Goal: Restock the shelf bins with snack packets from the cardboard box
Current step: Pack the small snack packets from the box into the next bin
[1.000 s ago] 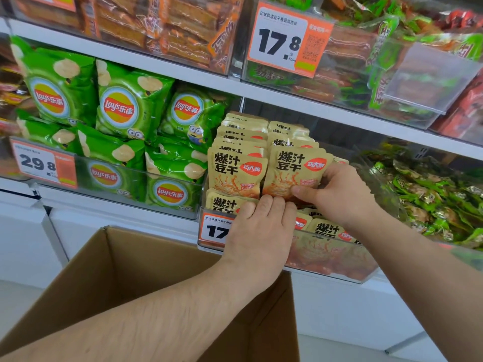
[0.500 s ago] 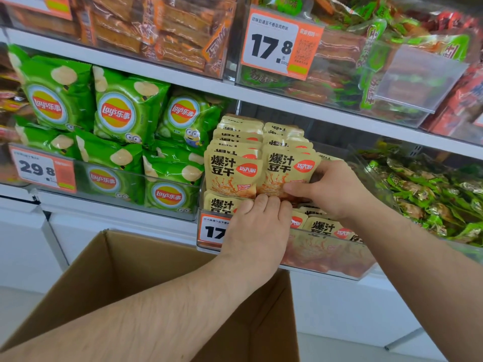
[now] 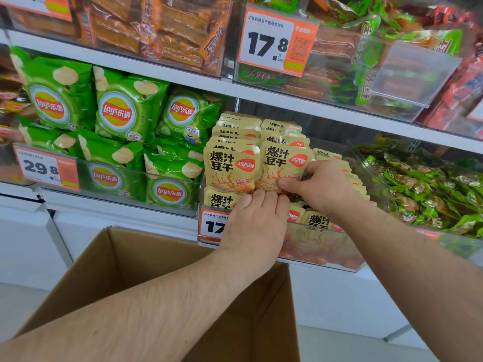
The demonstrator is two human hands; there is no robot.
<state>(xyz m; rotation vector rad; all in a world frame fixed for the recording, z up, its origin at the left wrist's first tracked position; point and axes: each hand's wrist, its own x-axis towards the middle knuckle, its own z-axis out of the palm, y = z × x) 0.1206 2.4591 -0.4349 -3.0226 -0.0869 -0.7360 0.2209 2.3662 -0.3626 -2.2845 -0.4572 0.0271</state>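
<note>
Beige snack packets (image 3: pixel 283 163) still gripped by right hand (image 3: pixel 320 186), left hand (image 3: pixel 254 223) unmoved

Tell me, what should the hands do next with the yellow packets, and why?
Probably the right hand should ease the front yellow packet down level with its neighbour. It already pinches that packet's lower edge, while the left hand reaches in over the clear bin front.
</note>
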